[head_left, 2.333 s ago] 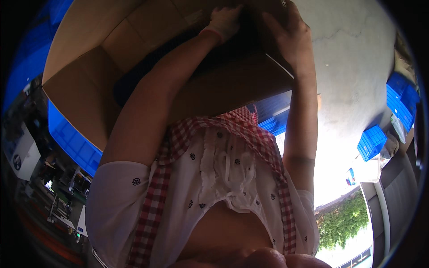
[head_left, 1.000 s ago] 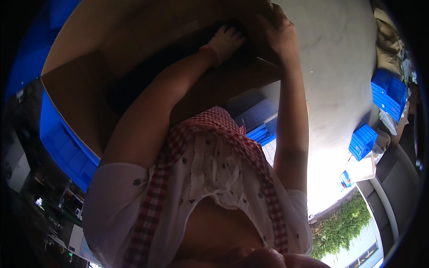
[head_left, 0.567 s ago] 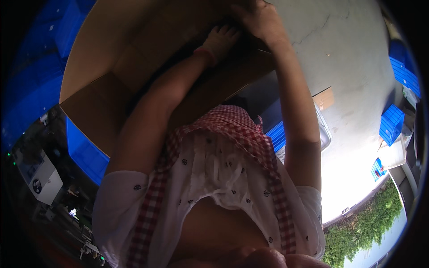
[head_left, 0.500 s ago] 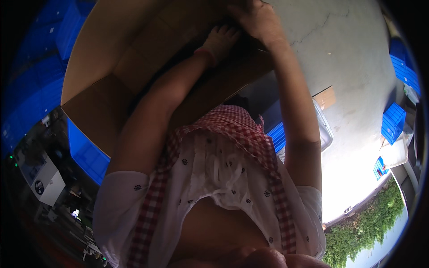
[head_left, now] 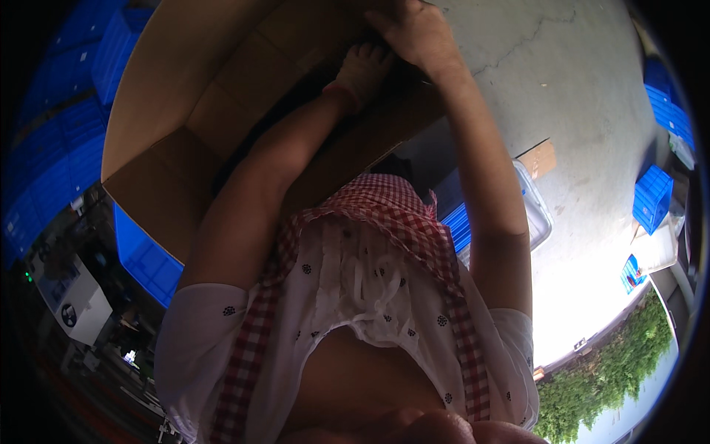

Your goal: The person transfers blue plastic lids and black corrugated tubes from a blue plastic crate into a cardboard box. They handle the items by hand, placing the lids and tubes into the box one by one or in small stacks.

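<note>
A large open cardboard box stands in front of me, with dark contents in its shaded inside. My left hand reaches into it and lies with fingers stretched out and slightly apart on the dark contents. A reddish band circles that wrist. At the box's right end my right hand is bent inward over the side, one finger or thumb stretched out to the left. Its other fingers are partly lost in shadow at the top edge of the picture. No object shows in either hand.
Stacked blue crates line the left, and another blue bin sits below the box. To the right, a pale plastic tray and a cardboard piece lie on the concrete floor. A blue crate stands farther right.
My right hand has shifted slightly left and down. The left hand stays almost where it was in the box.
</note>
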`<state>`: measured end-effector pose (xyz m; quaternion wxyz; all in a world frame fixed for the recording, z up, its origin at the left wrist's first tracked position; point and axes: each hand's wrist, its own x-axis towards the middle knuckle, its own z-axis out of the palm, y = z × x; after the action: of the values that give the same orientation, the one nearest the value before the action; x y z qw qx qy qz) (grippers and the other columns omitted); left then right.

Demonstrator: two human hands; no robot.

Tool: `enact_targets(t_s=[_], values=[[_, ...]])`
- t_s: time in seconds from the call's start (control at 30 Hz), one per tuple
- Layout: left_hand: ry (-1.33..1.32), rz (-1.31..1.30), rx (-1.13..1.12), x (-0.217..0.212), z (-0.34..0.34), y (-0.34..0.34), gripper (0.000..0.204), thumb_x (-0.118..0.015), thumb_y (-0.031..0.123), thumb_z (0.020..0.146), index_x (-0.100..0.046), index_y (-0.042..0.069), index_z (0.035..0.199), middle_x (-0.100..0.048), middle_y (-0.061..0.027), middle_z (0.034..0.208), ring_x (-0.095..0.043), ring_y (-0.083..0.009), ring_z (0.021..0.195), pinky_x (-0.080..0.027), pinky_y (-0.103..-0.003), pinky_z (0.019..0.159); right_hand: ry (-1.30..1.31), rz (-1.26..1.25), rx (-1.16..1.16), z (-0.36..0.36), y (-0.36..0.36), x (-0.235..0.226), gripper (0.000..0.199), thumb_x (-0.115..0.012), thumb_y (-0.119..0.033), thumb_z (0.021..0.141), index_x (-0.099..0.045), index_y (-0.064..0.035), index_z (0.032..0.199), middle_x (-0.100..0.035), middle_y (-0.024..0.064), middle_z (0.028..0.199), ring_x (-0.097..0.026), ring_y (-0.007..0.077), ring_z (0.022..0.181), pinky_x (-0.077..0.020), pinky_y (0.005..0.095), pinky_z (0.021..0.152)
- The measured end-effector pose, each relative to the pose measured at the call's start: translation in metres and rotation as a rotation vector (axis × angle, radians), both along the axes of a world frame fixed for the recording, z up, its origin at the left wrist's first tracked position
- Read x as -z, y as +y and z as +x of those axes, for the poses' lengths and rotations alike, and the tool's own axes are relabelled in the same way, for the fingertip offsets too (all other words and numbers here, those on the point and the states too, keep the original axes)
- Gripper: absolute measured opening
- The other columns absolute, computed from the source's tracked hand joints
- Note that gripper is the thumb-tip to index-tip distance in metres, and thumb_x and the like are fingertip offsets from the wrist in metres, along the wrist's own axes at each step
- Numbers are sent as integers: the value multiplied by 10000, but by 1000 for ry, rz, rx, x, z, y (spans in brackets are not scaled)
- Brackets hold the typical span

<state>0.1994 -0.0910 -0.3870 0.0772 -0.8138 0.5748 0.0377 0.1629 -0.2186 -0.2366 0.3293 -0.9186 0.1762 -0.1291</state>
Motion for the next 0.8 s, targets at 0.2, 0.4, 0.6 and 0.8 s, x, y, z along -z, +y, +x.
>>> enact_targets(t_s=[0.2,0.4,0.6,0.8], values=[[46,16,-49,-1,-3,-3,439,-466,213,892,-463,110,1319,-486,-128,1264,-439,-287,1185,-322,-418,998,107,23,-7,1,2,-6,436,-618,-272,859,-483,-74,1223,-636,237,1015,-618,420,931,-514,482,796],[65,-60,0,9,-1,5,451,-495,218,883,-456,107,1318,-482,-122,1261,-441,-278,1172,-338,-405,974,65,6,11,-1,3,2,392,-577,-262,880,-487,-85,1218,-628,230,1031,-617,424,927,-514,497,787],[128,-74,-14,18,5,7,456,-493,224,879,-454,117,1321,-483,-120,1257,-447,-273,1159,-354,-404,951,85,49,18,0,11,-5,387,-571,-261,883,-490,-84,1217,-626,226,1042,-615,426,933,-514,500,793],[100,-88,-3,24,4,5,460,-507,243,866,-471,115,1306,-492,-110,1259,-464,-278,1138,-377,-407,921,49,45,5,3,8,7,304,-522,-232,907,-505,-80,1170,-636,227,1003,-623,437,885,-516,515,761]])
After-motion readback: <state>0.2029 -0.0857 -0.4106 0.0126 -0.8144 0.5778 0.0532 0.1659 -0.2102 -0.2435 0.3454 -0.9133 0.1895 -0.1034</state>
